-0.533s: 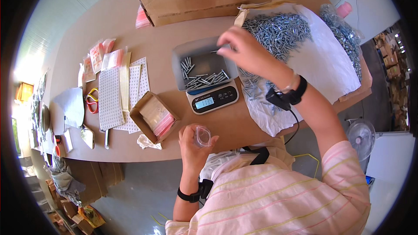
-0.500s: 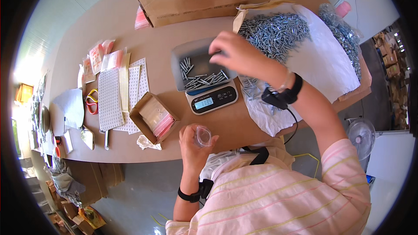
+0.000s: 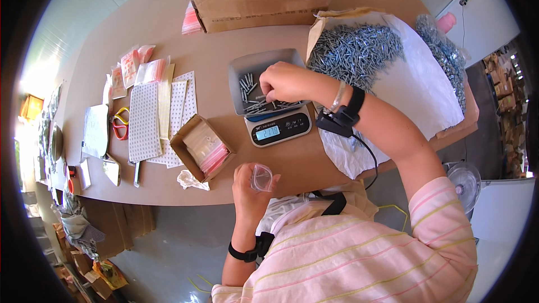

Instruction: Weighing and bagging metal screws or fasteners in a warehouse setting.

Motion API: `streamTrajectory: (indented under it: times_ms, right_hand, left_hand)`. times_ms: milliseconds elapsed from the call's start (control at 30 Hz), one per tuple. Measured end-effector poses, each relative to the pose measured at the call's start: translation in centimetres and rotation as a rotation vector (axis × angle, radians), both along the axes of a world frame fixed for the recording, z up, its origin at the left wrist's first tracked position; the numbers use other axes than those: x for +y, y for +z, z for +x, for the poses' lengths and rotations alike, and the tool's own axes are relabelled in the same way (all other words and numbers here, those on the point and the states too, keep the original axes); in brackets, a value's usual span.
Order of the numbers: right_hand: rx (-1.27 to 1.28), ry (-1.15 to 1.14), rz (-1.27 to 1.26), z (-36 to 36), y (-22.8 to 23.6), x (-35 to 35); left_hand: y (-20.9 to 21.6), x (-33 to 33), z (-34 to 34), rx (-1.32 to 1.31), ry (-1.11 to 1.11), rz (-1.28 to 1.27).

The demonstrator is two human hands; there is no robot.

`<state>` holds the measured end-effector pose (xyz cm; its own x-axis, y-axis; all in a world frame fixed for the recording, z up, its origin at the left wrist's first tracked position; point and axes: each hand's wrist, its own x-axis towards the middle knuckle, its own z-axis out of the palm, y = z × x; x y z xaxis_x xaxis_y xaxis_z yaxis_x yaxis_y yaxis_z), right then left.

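Note:
My right hand reaches down into a grey plastic bin, its fingers pinched together among loose metal screws. A screw end shows just under the fingertips; the rest of the grip is hidden. The bin rests on a digital scale with a lit display. Near the table's front edge, my left hand is wrapped round a small clear plastic cup, which looks empty. To its upper left stands a small open cardboard box with plastic bags that have red edges.
A large pile of screws lies on white sheeting at right. Behind stands a big cardboard carton. Scissors, dotted sheets and small filled bags lie left. A cable hangs from my right wrist.
My right hand has gone down into the bin, from blurred motion above its right side to a pinch among the screws. The scale's reading has changed. My left hand keeps the cup in place.

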<state>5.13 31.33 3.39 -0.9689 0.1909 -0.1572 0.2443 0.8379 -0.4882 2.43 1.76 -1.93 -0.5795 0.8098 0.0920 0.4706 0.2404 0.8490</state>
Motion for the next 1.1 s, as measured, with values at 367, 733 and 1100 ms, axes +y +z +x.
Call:
streamTrajectory:
  times_ms: [367, 733, 1100]
  right_hand:
    - [0.331, -0.449, 0.506, 8.4, 8.2, 2.5]
    - [0.082, -0.691, -0.528, 8.2, 1.4, 3.6]
    - [0.761, -0.537, 0.218, 5.4, -1.3, 1.4]
  left_hand:
    - [0.7, 1.0, -0.5, -0.418, 0.131, 0.104]
    - [-0.8, 0.7, -0.8, -0.361, 0.179, 0.021]
    - [-0.2, 0.8, -0.4, -0.292, 0.165, 0.037]
